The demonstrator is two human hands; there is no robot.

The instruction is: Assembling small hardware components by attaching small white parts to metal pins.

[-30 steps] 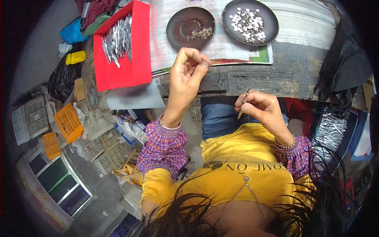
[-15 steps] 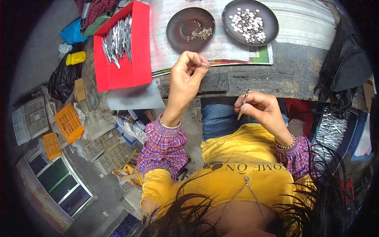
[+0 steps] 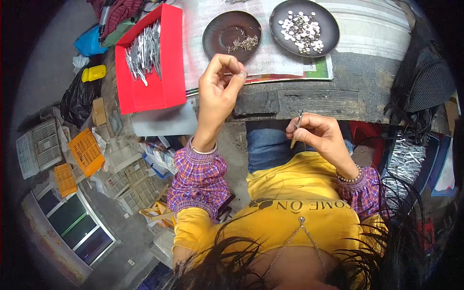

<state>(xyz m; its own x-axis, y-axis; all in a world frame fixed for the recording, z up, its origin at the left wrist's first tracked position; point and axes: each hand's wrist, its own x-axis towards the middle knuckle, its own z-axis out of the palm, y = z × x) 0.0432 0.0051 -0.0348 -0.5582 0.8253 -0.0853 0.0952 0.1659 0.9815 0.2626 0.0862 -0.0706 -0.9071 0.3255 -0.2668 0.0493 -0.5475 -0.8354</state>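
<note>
My left hand [image 3: 218, 89] is raised at the table's near edge, just in front of a dark round plate [image 3: 212, 36] with small metal pins [image 3: 245, 43] on it. Its thumb and fingertips are pressed together; anything between them is too small to make out. Lower and to the right, over my lap, my right hand [image 3: 319, 137] pinches a slim metal piece [image 3: 299, 118], held roughly upright with a yellowish lower end. A second dark plate [image 3: 331, 36], holding small round white and dark discs [image 3: 302, 31], lies at the far right of the pins.
A red open box [image 3: 171, 58] full of slim silver metal pieces [image 3: 145, 50] stands at the left of the table [image 3: 314, 101]. Black mesh fabric [image 3: 427, 79] hangs at the right edge. Below it, a container holds more silver pieces [image 3: 406, 157]. Orange crates [image 3: 87, 152] lie on the floor.
My left hand has shifted a little to the left and slightly farther away, fingertips still together. The right hand stays almost where it was, with the slim metal piece in its pinch.
</note>
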